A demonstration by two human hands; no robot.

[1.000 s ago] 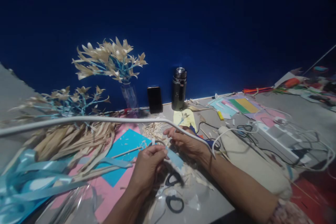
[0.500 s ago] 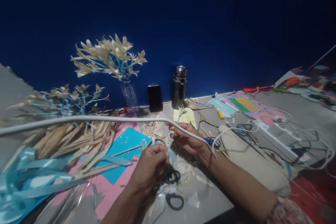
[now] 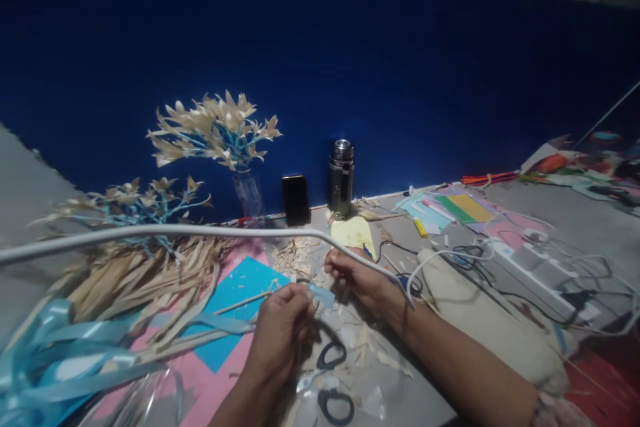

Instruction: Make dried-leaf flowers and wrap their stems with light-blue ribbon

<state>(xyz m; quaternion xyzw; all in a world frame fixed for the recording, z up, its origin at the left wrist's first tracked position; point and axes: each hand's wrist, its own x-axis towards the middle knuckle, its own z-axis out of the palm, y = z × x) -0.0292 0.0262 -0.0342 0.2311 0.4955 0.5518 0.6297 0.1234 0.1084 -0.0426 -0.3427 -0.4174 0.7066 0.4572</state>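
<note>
My left hand (image 3: 281,328) is closed, pinching one end of a short light-blue ribbon strip (image 3: 323,295). My right hand (image 3: 356,275) is closed too, its fingers curled on the far end of the same strip, just above the table. The two hands sit close together over a litter of pale leaf scraps (image 3: 295,255). Black-handled scissors (image 3: 327,373) lie on the table right below my left hand. A white cable (image 3: 150,232) runs across in front of both hands.
Dried pale leaves (image 3: 130,277) and blue ribbon (image 3: 55,353) lie at left on pink and blue paper (image 3: 235,287). A vase of leaf sprigs (image 3: 215,127), a phone (image 3: 295,199) and a flask (image 3: 341,177) stand by the blue wall. A power strip (image 3: 535,267) and cables lie right.
Half a second ago my right hand held a small leaf sprig upright; now it is lowered and the blue strip lies flatter between both hands. The view has tilted down slightly.
</note>
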